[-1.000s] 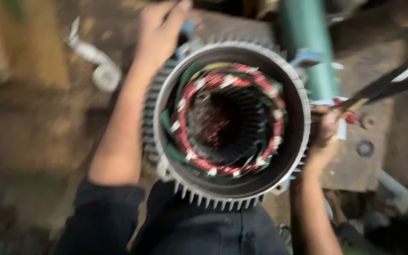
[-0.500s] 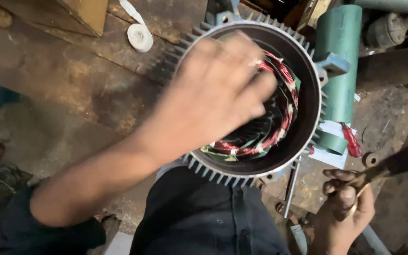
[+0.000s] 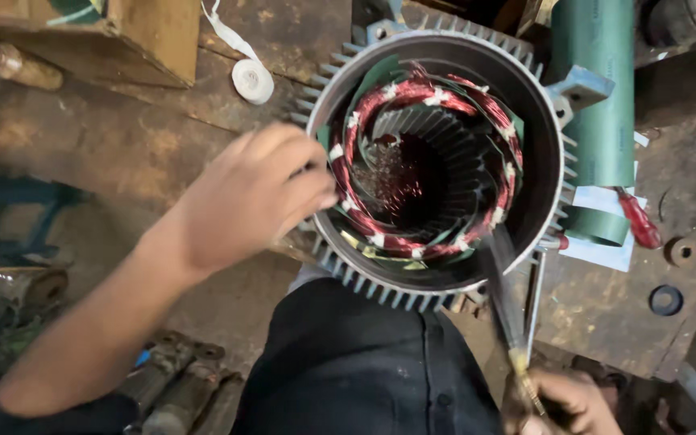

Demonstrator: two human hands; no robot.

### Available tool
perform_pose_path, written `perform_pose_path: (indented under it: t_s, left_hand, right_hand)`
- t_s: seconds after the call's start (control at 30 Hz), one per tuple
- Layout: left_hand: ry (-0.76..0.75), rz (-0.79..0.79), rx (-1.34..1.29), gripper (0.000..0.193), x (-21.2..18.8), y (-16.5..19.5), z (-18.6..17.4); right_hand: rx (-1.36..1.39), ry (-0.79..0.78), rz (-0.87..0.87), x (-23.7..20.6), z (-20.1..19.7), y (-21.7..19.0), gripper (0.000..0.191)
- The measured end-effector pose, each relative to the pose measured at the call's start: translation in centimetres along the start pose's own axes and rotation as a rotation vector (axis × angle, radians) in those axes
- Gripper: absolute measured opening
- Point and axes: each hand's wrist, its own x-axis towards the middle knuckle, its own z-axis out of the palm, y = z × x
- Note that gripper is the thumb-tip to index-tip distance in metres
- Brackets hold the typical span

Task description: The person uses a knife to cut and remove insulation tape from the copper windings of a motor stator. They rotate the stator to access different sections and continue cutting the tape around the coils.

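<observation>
Grimy workbench (image 3: 163,153) under the finned motor stator (image 3: 437,173): left hand (image 3: 243,197) curls fingers onto its rim, right hand (image 3: 561,403) grips a thin tool (image 3: 501,298) that should slide gently past the copper windings (image 3: 424,161).

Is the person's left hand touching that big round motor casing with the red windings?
Touching. The head view shows the left hand with its fingertips pressed against the finned rim of the motor casing, no gap between them.

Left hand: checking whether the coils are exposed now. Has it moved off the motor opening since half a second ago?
Yes. The left hand slid from over the motor housing's opening to its left rim.
</observation>
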Motion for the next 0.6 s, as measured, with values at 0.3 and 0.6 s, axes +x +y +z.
perform_pose_path:
  t_s: [0.3,0.6]
  left_hand:
    - [-0.005,0.172,0.013,0.039,-1.1,-3.4,0.7]
    - [-0.034,0.253,-0.023,0.038,0.0,-5.6,2.1]
  right_hand:
    - [0.01,0.205,0.428,3.8,7.3,-9.3,0.036]
    - [0.168,-0.24,0.991,15.7,7.8,-19.4,0.048]
